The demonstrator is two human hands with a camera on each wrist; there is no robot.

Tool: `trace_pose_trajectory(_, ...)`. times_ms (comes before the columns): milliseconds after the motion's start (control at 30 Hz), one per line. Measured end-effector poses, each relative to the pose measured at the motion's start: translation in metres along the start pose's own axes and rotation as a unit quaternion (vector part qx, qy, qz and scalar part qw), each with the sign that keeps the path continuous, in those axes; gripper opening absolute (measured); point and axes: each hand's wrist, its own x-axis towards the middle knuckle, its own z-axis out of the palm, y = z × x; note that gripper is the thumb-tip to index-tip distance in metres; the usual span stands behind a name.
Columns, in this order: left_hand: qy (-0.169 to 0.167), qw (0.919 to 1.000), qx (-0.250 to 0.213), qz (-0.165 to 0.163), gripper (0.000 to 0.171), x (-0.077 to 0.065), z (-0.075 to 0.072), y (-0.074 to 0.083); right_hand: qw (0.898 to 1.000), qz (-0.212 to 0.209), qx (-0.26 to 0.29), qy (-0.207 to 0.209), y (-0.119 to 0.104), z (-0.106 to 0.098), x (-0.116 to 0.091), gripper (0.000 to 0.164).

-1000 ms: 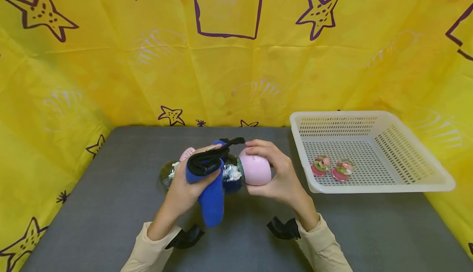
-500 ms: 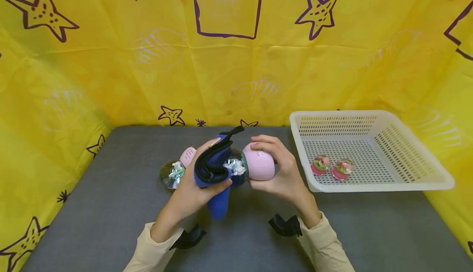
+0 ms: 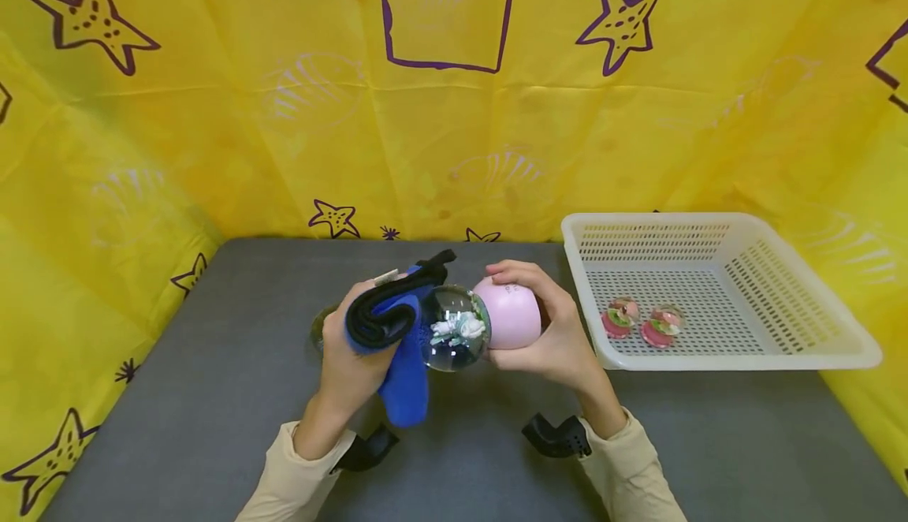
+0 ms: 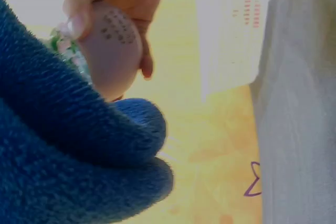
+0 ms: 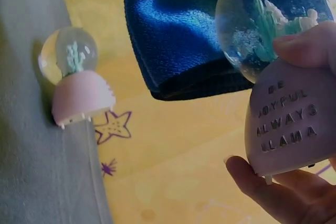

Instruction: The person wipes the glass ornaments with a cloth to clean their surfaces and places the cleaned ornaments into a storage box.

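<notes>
My right hand (image 3: 542,325) grips a snow globe by its pink base (image 3: 509,313), holding it sideways with the glass dome (image 3: 457,329) pointing left. White and green figures show inside the dome, and raised lettering marks the base (image 5: 286,119) in the right wrist view. A folded blue cloth with black edging (image 3: 406,372) is in my left hand (image 3: 351,364), bunched against the left side of the dome. A second pink-based snow globe (image 5: 81,95) rests on the table; in the head view my left hand hides most of it.
A white perforated plastic basket (image 3: 716,360) stands at the right of the grey table (image 3: 184,396). Two small globes with pink bases (image 3: 619,321) lie inside it. Yellow patterned fabric (image 3: 440,143) walls the back and sides.
My left hand and the cloth have shifted left, baring more of the dome and covering more of the second globe. The held globe has turned slightly in my right hand.
</notes>
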Motion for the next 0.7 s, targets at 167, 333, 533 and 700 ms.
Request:
trace_pose_trajectory(167, -0.077, 0.9882, -0.089, -0.099, 0.055, -0.0005, -0.0041, 0.0059, 1.000, 0.019, 0.016, 0.011, -0.0019, 0.0034, 0.0004, 0.074)
trace_pose_trajectory(333, -0.172, 0.9803, -0.045, -0.085, 0.093, -0.0042, -0.0009, 0.0067, 0.996, 0.062, 0.069, 0.017, -0.0015, 0.0034, -0.0001, 0.076)
trace_pose_trajectory(533, -0.142, 0.9898, 0.006, 0.012, 0.093, -0.0081, 0.0002, 0.0012, 0.990, 0.100, 0.096, -0.018, -0.0024, 0.0039, -0.0008, 0.074)
trace_pose_trajectory(700, -0.114, 0.9934, 0.011, 0.003, 0.086, -0.0094, 0.0005, 0.0002, 0.993, 0.097, 0.057, -0.018, -0.0055, 0.0035, 0.0007, 0.076)
